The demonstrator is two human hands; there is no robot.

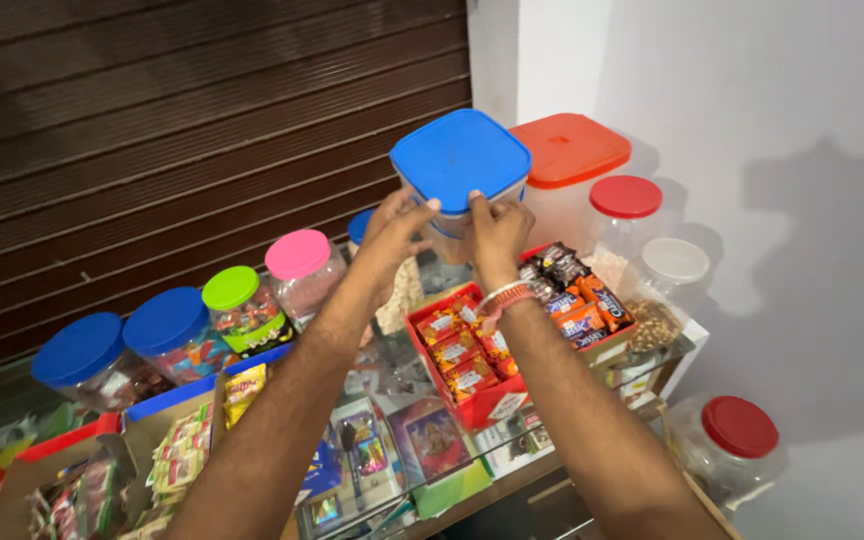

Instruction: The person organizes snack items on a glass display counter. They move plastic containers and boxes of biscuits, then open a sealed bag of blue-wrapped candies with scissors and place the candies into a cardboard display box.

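Fingers (422, 212) of the left hand (392, 232) and the right hand (497, 232) are clamped on the clear plastic walls of a square container (460, 170) with a smooth blue lid, held up at upper centre of the frame above the glass counter (512, 440). Just right of it stands a larger square tub (569, 160) (orange lid, frosted sides). Below the wrists sits a red box (457, 355) of glossy foil-wrapped bars. Round jars with pink (299, 262), green (237, 300) and blue (167, 328) lids run toward lower left.

Pink-lidded jar (302, 268) beside green-lidded jar (239, 305); red box (464, 362) of snack packets; brown shutter (152, 130) behind.
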